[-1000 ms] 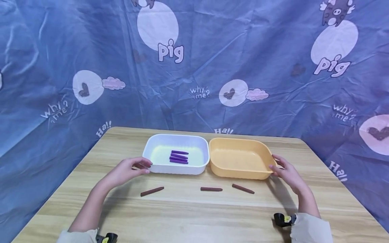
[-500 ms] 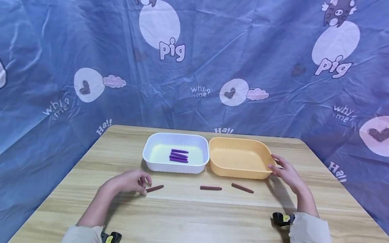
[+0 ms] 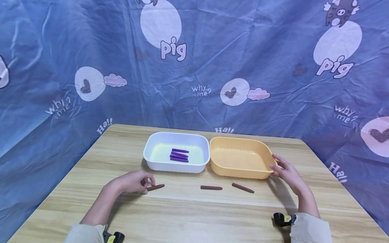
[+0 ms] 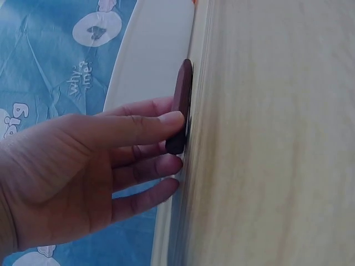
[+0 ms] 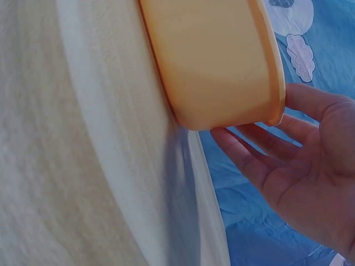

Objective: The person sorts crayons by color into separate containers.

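Cannot see the rear end of the brown crayon [image 3: 156, 187] in the head view, covered by the left hand [image 3: 132, 182]; in the left wrist view, lose part of its side behind the thumb. Cannot make out some fingertips of the right hand [image 5: 310, 177], hidden behind the yellow tray [image 5: 222, 72], itself cut off by the top edge there. Cannot read any lettering on the purple crayons [image 3: 180, 150], too small.

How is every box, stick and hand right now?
White box: upright, holding four purple sticks.
Purple sticks: lying in the white box.
Orange box: upright, beside the white box.
Left brown stick: pinched.
Middle brown stick, right brown stick: lying on the table.
Left hand: pinching that stick.
Right hand: fingers touching the orange box.
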Tool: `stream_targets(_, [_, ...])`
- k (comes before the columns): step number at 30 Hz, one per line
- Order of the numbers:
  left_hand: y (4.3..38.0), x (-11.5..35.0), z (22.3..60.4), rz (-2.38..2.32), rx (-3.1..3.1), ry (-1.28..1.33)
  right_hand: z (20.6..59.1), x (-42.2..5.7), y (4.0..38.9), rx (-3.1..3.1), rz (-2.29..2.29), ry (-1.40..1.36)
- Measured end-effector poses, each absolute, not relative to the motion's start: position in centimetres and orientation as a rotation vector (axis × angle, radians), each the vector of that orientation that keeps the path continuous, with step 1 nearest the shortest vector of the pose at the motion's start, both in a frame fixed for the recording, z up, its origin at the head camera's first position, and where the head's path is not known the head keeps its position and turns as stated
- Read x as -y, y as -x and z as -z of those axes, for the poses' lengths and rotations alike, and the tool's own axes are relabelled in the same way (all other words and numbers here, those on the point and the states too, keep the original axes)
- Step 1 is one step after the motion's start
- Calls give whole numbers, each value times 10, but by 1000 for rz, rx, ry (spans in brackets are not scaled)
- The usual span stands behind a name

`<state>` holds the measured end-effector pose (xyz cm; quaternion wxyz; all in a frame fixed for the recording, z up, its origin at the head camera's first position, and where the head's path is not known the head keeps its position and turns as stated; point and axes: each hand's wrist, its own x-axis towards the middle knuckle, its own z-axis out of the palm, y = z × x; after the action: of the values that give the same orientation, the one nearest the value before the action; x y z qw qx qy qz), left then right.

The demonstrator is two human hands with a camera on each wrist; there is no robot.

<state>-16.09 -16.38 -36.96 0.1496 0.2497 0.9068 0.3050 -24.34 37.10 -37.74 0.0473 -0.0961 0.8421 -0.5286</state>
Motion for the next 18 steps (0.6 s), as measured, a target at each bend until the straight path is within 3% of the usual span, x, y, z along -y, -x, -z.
stream_targets(18, [161,164,368,-921,-2581,-605,376,-372,245,-2503,1655,275])
